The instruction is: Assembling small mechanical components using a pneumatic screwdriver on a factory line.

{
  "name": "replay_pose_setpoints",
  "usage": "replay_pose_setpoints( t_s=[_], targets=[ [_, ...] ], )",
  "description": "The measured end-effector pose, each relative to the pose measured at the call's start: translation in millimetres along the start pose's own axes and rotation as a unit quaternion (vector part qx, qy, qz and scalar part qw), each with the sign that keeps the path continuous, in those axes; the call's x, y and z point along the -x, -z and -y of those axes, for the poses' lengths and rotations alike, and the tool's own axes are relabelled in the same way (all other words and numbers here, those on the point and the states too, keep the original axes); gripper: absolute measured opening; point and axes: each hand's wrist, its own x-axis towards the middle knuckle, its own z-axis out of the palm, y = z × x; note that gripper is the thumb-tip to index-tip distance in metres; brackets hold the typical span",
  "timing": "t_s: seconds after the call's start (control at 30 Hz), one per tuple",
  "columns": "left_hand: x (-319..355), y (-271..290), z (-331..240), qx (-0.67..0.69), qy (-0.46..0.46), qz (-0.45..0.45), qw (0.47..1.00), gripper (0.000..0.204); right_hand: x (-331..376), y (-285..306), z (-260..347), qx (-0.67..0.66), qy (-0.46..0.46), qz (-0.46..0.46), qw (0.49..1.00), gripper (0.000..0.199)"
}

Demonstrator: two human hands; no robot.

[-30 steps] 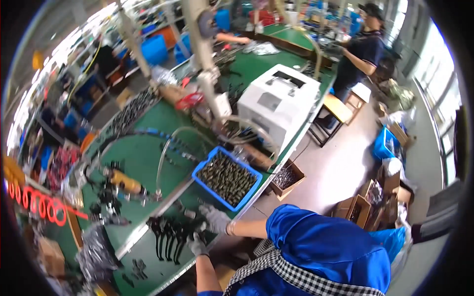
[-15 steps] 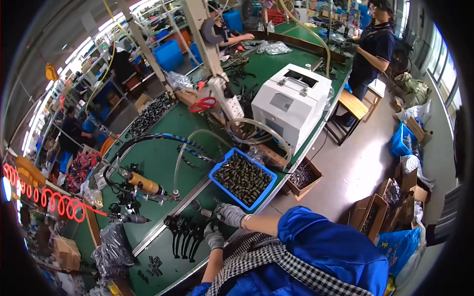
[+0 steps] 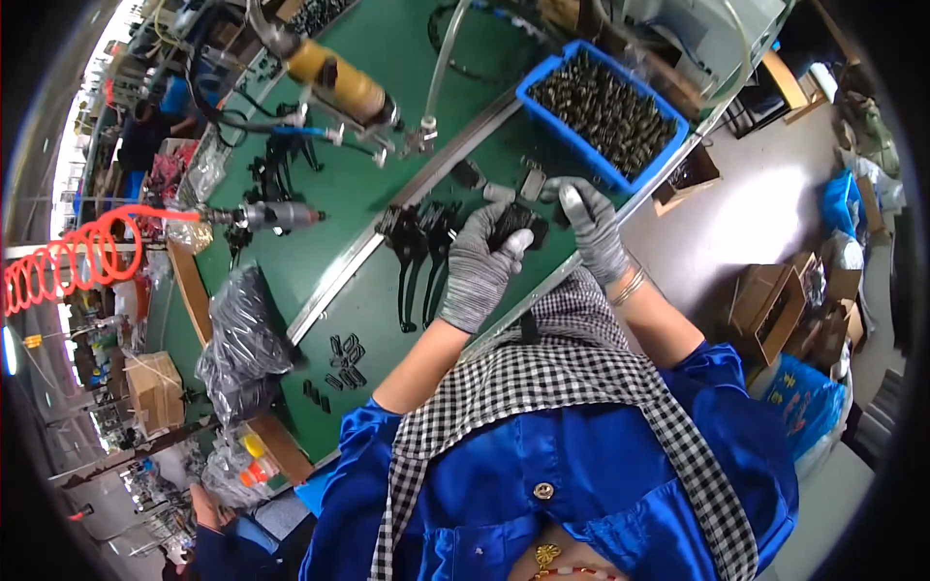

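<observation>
Gripped in my gloved left hand is a black block-shaped part, its thumb pressed on the near side. To the right, my gloved right hand has curled fingers, with thumb and fingertips close together beside the blue tray; whatever they pinch is too small to make out. Small dark springy-looking pieces fill that tray. Several black levers lie on the green table just left of my left hand. Beyond my hands sit a small grey metal block and a pale cylindrical piece.
A yellow pneumatic tool hangs over the far table; a grey air screwdriver hangs from a red coiled hose at left. A metal rail crosses the table. Small black pieces and a black plastic bag lie left.
The view has swung down and closer to the table. My hands have moved apart from the levers' right end, and my left hand now holds up the black block-shaped part.
</observation>
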Motion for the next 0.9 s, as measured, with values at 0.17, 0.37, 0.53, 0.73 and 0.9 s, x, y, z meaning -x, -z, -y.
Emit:
replay_pose_setpoints(
  t_s=[0.17,0.37,0.53,0.73,0.9],
  targets=[
    [20,21,17,-0.001,-0.002,-0.008,1.000,0.037,11,-29,17,-0.061,-0.026,0.101,0.993,0.024],
    [51,40,64,-0.067,-0.120,-0.013,0.990,0.044,46,-45,20,-0.016,-0.086,0.189,0.978,0.024],
    [87,49,89,-0.023,-0.153,-0.039,0.987,0.043,72,-53,7,-0.035,-0.064,0.208,0.975,0.026],
    [137,53,96,0.109,-0.097,-0.062,0.987,0.042,116,-67,8,-0.012,-0.023,0.231,0.972,0.026],
    [155,54,119,0.028,-0.207,-0.111,0.972,0.041,139,-72,7,-0.010,-0.022,0.247,0.969,0.026]
  ],
)
